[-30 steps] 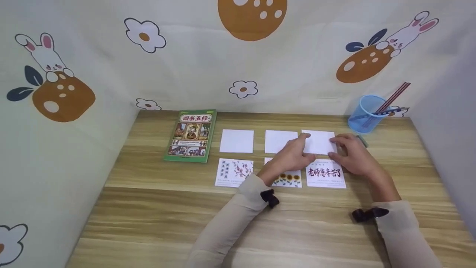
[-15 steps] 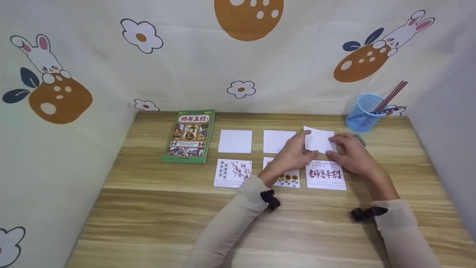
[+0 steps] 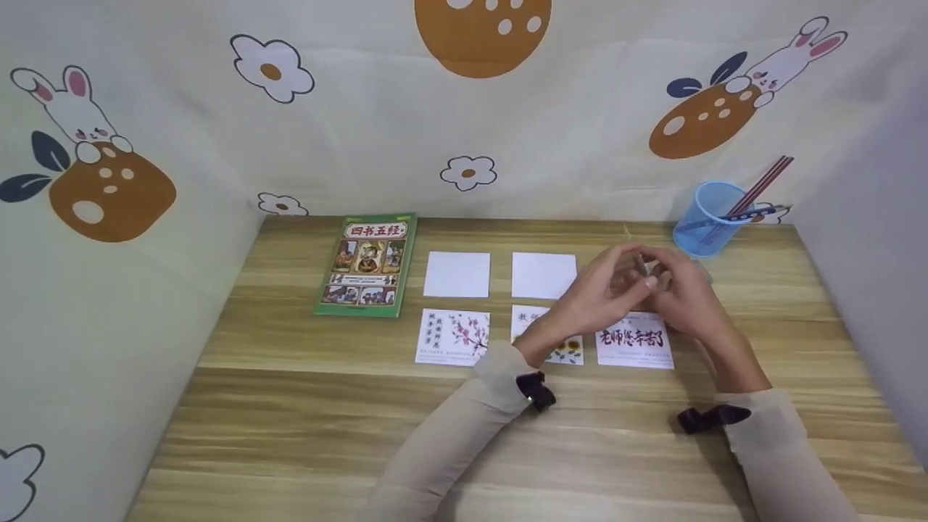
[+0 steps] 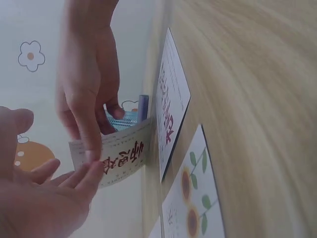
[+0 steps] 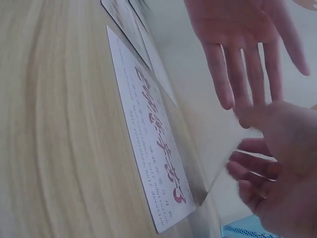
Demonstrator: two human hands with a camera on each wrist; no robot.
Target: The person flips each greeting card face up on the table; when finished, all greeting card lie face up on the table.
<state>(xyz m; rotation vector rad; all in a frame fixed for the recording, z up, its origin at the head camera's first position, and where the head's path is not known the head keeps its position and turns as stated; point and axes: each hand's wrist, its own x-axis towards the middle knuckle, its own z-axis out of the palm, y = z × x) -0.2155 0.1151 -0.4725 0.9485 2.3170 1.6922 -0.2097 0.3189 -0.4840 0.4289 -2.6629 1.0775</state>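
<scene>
A printed card (image 4: 132,154) with red brush lettering stands raised on edge and slightly bowed, as the left wrist view shows. My right hand (image 3: 685,290) pinches it between thumb and fingers. My left hand (image 3: 591,293) is held close on the other side; its straight fingers (image 4: 89,181) touch the card's edge region and meet the right thumb. From the head view the hands mostly hide this card. Just in front lies another card (image 3: 634,341) with red lettering. The sunflower card (image 3: 569,351) is partly covered by my left wrist.
Two blank white cards (image 3: 457,275) lie face down in the back row. A plum-blossom card (image 3: 455,337) is in front of them. The green book (image 3: 367,264) lies at left. A blue mesh pencil cup (image 3: 707,225) stands back right, near the patterned cloth wall.
The rightmost back-row card, lying blank side up, has been lifted and tilted up off the table. Both hands have closed in around it, and the left hand moved rightward.
</scene>
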